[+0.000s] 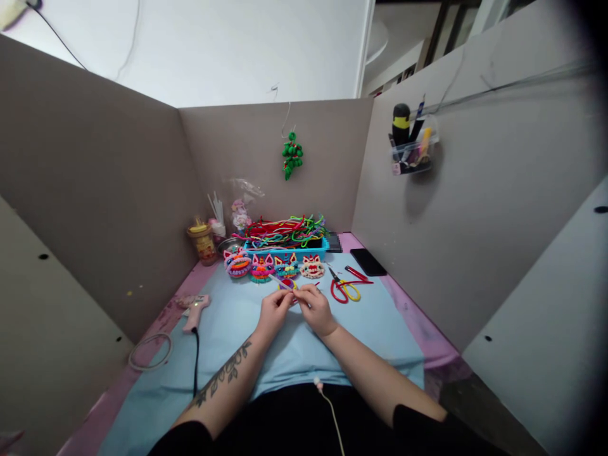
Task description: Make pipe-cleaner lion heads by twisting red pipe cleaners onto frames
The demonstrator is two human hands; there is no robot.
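Observation:
Both hands meet over the blue cloth, fingertips nearly touching. My left hand (275, 311) is closed in a pinch at the lower end of a thin pale strip (280, 281) that points up and left. My right hand (315, 308) pinches close beside it; what lies between its fingertips is too small to make out. Just behind the fingers is a small purple and yellow piece (287, 284), partly hidden. Four colourful animal-faced pieces stand in a row beyond, among them a pink one (263, 268) and a cream one (312, 267).
A blue basket (285, 253) of fuzzy stems stands behind. Red and yellow scissors (345, 290) and a black phone (368, 261) lie right. A pink glue gun (196, 312) with its cord lies left. Grey panels (275, 117) enclose the table.

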